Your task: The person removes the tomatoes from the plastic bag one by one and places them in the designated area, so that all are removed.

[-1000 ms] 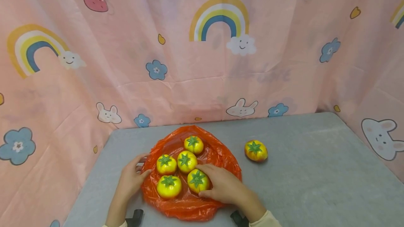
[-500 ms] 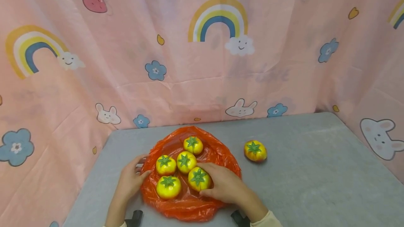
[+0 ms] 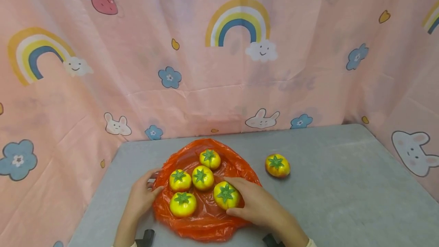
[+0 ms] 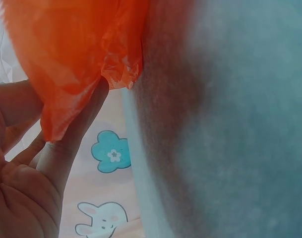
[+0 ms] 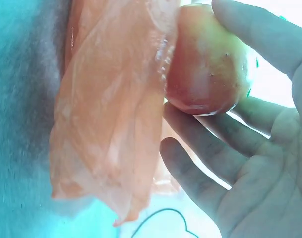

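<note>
A red plastic bag lies spread on the table, its rim bunched up around several yellow tomatoes with green star-shaped tops. My left hand is at the bag's left rim; the left wrist view shows the orange-red film between thumb and fingers. Inside the bag's right part, my right hand grips one tomato between thumb and fingers. That tomato shows a reddish underside in the right wrist view, beside the bag's side. The others in the bag, such as the rear tomato, sit apart from my hands.
Another yellow tomato lies on the grey table, outside the bag to the right. Behind the table hangs a pink curtain printed with rainbows and rabbits. Black wrist mounts show near the front edge.
My right hand has moved right with the tomato it grips, away from the other tomatoes toward the bag's right rim. My left hand stays at the left rim.
</note>
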`<control>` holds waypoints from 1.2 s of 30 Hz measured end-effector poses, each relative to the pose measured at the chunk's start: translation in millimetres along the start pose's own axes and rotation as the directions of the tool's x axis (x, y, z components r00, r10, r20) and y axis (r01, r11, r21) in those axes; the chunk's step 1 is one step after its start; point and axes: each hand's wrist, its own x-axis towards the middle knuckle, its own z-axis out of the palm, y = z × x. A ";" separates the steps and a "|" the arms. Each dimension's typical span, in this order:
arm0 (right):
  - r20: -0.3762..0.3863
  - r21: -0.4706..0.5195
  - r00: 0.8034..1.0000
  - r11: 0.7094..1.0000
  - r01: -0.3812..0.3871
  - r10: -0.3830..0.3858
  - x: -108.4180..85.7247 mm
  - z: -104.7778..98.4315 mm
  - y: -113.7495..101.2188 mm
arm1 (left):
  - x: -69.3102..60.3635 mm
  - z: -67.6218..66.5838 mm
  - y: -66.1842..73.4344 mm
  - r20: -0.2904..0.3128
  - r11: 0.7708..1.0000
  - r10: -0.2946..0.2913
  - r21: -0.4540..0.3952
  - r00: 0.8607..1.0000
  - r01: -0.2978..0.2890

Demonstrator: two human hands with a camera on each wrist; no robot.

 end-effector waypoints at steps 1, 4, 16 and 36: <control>-0.002 0.001 1.000 1.000 -0.001 0.001 -1.9 -1.1 0.2 | 0.0 0.0 -0.4 0.000 1.000 -0.001 0.001 1.000 0.001; -0.007 0.002 1.000 1.000 -0.003 0.004 -6.9 -3.5 0.4 | 0.2 0.4 -1.7 -0.002 1.000 0.000 0.004 1.000 0.000; -0.028 0.003 0.997 0.997 -0.077 0.077 -12.2 -12.1 6.0 | 0.6 3.1 -1.8 -0.006 1.000 -0.011 0.003 1.000 0.011; -0.199 -0.027 0.976 0.995 -0.094 0.087 -19.7 -53.1 40.9 | 2.3 1.5 -2.1 0.001 1.000 -0.023 0.013 1.000 0.023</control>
